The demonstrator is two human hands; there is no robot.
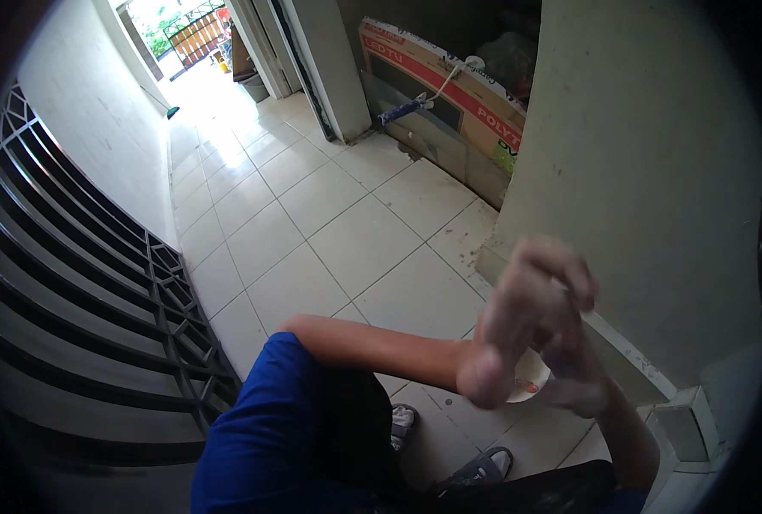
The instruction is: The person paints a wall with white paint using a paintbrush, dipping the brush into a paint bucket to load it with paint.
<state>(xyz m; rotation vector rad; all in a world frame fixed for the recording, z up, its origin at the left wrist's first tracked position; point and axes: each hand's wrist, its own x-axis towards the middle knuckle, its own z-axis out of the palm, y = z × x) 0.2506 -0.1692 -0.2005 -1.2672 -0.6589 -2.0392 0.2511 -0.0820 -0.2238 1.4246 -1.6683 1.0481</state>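
Observation:
My left hand [518,321] is raised in front of me at the right, at the end of a forearm that crosses from a blue sleeve. Close against it is my right hand [576,364], coming up from the lower right. Both hands are smeared by motion, so I cannot tell how their fingers are set or whether they hold anything. Between and behind them shows part of a white, rounded dish-like thing [533,373] with a small orange-red spot. The hands hide most of it, and I cannot tell whether it is held or lies on the floor.
A black metal grille [163,300] curves along the left. Ahead, a paint roller [404,110] hangs by a cardboard box [458,86] in a recess. Pale wall [638,188] and a low step [689,428] stand right; my sandals [484,467] rest on white tiles [312,283].

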